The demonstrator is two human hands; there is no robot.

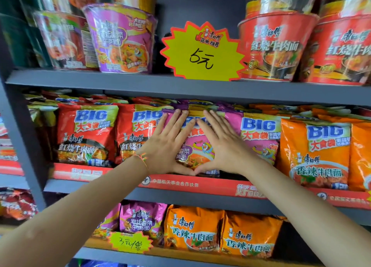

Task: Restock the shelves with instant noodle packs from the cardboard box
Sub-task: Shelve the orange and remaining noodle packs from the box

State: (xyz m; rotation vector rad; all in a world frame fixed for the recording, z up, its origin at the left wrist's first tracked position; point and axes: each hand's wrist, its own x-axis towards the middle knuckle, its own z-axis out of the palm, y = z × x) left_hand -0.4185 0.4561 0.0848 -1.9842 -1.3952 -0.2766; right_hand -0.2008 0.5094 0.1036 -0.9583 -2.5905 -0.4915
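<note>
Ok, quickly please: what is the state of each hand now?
Left hand: open, fingers straight, pressing flat on the pink noodle pack.
Right hand: open, fingers straight, pressing on the same pack.

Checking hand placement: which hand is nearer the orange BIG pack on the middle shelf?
Right. The right hand presses the pink pack, nearer the orange BIG pack; the left hand lies farther left.

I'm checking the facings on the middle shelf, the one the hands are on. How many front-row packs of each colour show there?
Red packs: 2
Pink packs: 2, one under both hands
Orange packs: 2, one cut off at the frame edge
Total: 6
</note>
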